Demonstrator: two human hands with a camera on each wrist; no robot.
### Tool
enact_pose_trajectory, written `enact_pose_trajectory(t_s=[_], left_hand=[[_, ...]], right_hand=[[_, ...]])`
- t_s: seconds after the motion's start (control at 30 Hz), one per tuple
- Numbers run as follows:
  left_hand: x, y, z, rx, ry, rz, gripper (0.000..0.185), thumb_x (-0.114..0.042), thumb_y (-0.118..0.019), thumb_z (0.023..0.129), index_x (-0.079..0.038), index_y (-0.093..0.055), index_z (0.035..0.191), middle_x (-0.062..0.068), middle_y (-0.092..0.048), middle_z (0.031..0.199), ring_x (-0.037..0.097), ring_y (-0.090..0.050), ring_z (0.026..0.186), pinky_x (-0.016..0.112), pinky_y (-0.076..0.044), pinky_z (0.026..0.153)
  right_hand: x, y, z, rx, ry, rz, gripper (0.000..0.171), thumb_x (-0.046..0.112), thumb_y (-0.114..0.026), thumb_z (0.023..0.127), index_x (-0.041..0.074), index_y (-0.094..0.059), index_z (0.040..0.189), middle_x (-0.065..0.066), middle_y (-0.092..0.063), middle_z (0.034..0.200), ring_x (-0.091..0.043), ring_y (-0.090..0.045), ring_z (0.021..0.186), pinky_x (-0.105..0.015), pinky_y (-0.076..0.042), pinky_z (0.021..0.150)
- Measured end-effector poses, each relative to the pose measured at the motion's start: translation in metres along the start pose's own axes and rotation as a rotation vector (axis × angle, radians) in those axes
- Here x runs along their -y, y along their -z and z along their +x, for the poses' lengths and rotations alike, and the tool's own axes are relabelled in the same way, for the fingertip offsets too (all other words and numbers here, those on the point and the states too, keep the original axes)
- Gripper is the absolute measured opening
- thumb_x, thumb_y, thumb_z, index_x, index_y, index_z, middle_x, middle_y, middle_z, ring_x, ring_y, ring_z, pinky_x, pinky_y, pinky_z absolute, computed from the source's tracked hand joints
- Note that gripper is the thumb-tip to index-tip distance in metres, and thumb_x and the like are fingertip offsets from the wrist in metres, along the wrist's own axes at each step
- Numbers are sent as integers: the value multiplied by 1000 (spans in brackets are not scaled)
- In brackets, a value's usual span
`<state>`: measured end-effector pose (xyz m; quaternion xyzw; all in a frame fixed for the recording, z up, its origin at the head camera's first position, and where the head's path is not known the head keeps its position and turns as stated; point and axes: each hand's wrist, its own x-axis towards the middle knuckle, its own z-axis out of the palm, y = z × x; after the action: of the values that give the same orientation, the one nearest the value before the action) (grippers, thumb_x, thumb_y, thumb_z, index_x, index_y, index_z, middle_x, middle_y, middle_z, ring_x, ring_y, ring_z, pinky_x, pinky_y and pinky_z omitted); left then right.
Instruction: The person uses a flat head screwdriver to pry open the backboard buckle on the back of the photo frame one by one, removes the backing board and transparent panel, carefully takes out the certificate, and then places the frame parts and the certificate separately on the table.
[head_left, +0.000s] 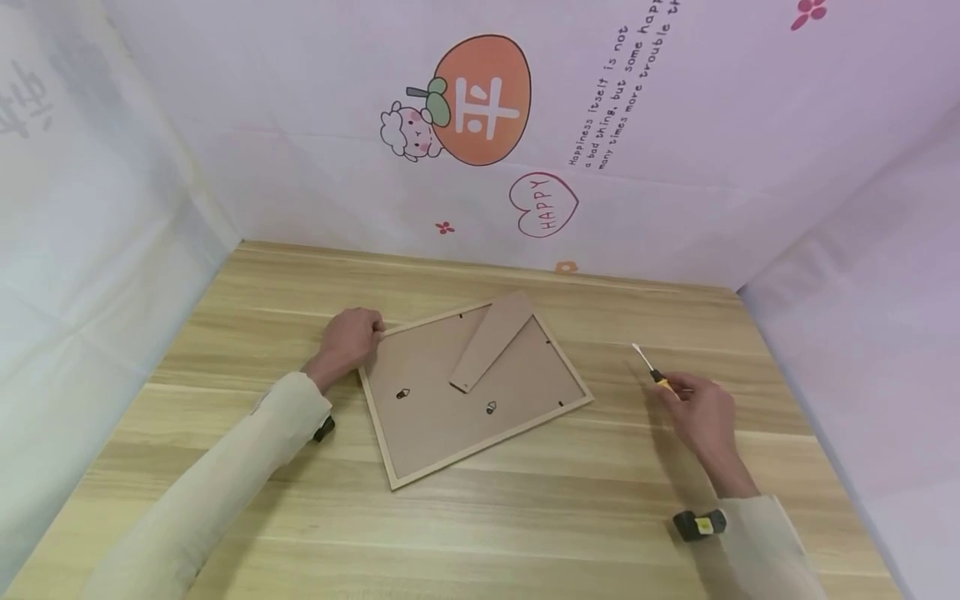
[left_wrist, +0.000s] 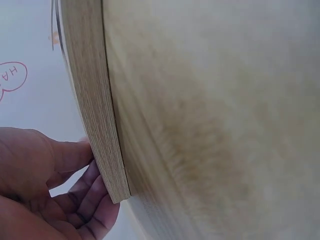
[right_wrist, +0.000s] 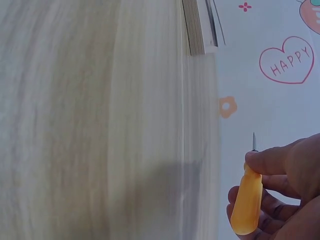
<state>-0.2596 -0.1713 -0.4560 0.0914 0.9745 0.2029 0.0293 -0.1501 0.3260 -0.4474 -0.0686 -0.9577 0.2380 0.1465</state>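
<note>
Picture frame [head_left: 442, 425] lies back side up on the wooden table [head_left: 495, 533], and through my remote head feed I see the left hand [head_left: 349, 340] pinching its far left corner while the right hand [head_left: 703, 412], apart from it, grips a yellow-handled screwdriver [head_left: 661, 381], tip pointing toward the printed backdrop [head_left: 675, 217].

Over my remote link, I view a smooth, wood-grained worktop [head_left: 465, 542] with a gentle sheen, a picture frame [head_left: 491, 438] edged in finely ridged matt wood, and a matt backing board [head_left: 442, 425] like fibreboard. A screwdriver [head_left: 664, 382] pairs a smooth, plastic-looking handle [right_wrist: 246, 205] with a shiny metal shaft [head_left: 642, 357]; sleeves [head_left: 217, 479] are matt cloth, the printed backdrop [head_left: 322, 192] faintly creased.
</note>
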Motion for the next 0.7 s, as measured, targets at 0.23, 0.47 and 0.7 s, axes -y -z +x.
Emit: enact_pose_trajectory(t_s=[0.23, 0.47, 0.7], left_hand=[[-4, 0, -10, 26, -1, 35, 12, -7, -59, 94, -3, -70, 95, 14, -72, 94, 24, -62, 80, 41, -56, 75], [-8, -1, -20, 25, 0, 36, 9, -8, -61, 91, -6, -70, 91, 11, -71, 89, 24, -62, 78, 40, -55, 71], [-14, -1, -30, 50, 12, 23, 7, -8, -63, 89, -6, -70, 90, 10, -71, 86, 23, -62, 76, 39, -55, 71]], right_hand=[[10, -2, 2, 37, 2, -3, 25, 19, -71, 90, 2, -72, 108, -21, -73, 96, -35, -71, 83, -29, -46, 65], [23, -4, 3, 39, 67, 27, 25, 15, -72, 89, 0, -72, 108, -21, -73, 95, -33, -70, 81, -22, -46, 62], [30, -11, 2, 44, 107, 48, 24, 13, -73, 88, -1, -72, 108, -20, -72, 96, -33, -71, 83, -19, -50, 65]])
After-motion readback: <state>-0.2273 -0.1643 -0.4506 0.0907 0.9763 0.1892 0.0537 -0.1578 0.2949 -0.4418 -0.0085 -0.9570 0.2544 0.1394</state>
